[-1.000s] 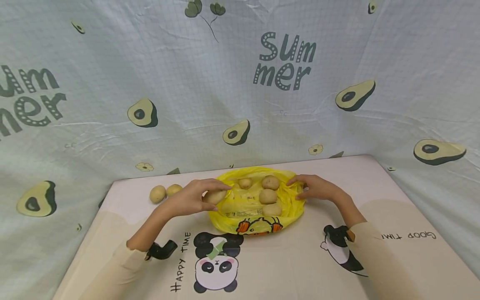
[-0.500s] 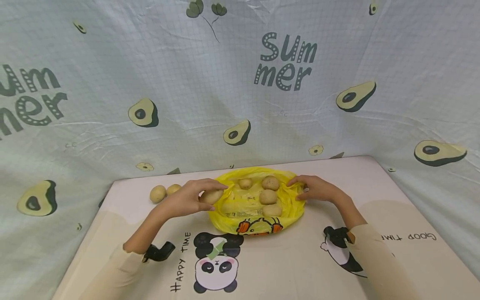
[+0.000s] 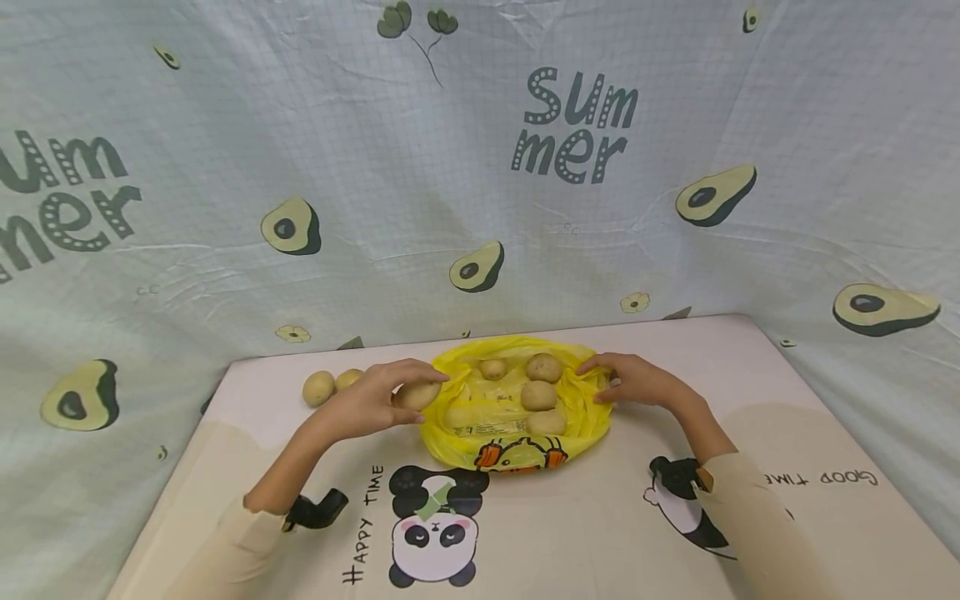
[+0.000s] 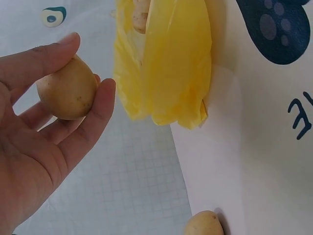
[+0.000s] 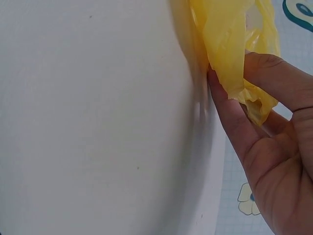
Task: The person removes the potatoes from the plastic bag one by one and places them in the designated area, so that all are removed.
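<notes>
My left hand (image 3: pixel 375 400) grips a potato (image 4: pixel 68 90) between thumb and fingers, held at the left rim of a yellow plastic bag (image 3: pixel 483 450). The bag lies on the table with its mouth spread wide, and several potatoes (image 3: pixel 539 396) sit inside, mostly toward its right side. At the opposite rim my right hand (image 3: pixel 637 382) pinches the bag's edge; in the right wrist view the yellow plastic (image 5: pixel 227 44) runs between its thumb and fingers. Two more potatoes (image 3: pixel 318 388) rest on the table left of the bag, one partly hidden behind the left hand.
The table (image 3: pixel 585 533) has a pale cover printed with pandas and lettering. Its back edge meets a hanging cloth (image 3: pixel 375 167) printed with avocados. Black straps (image 3: pixel 318 508) sit at both wrists.
My left hand has drawn slightly left with its potato, from over the bag's left side toward the rim. The right hand stays at the bag's right edge.
</notes>
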A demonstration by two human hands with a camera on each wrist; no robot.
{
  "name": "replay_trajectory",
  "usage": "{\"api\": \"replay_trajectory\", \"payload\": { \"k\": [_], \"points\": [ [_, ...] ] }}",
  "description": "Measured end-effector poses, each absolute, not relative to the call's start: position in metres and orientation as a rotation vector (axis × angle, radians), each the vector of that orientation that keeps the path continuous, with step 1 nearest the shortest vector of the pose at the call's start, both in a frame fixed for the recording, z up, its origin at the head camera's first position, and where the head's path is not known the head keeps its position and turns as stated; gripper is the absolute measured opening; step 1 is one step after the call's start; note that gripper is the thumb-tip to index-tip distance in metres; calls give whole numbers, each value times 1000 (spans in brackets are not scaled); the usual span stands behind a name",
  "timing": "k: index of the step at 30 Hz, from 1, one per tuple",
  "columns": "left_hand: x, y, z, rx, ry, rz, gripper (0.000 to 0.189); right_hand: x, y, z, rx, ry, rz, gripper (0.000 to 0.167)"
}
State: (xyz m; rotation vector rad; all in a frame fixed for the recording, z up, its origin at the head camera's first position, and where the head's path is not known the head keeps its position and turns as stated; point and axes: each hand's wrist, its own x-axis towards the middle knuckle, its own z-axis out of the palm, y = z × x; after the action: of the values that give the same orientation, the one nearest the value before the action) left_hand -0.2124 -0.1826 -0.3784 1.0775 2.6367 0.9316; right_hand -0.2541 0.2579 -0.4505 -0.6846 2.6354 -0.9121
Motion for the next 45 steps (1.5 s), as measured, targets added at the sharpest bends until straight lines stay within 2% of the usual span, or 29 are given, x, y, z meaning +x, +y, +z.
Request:
{"api": "replay_trajectory", "payload": {
  "k": [24, 45],
  "points": [
    [-213, -201, -387, 1054, 2778, 1019, 59, -252, 258, -452, -706, 2643, -925, 42],
    [-245, -225, -383, 967, 2775, 879, 58, -252, 259, -456, -675, 2660, -922, 42]
  ]
}}
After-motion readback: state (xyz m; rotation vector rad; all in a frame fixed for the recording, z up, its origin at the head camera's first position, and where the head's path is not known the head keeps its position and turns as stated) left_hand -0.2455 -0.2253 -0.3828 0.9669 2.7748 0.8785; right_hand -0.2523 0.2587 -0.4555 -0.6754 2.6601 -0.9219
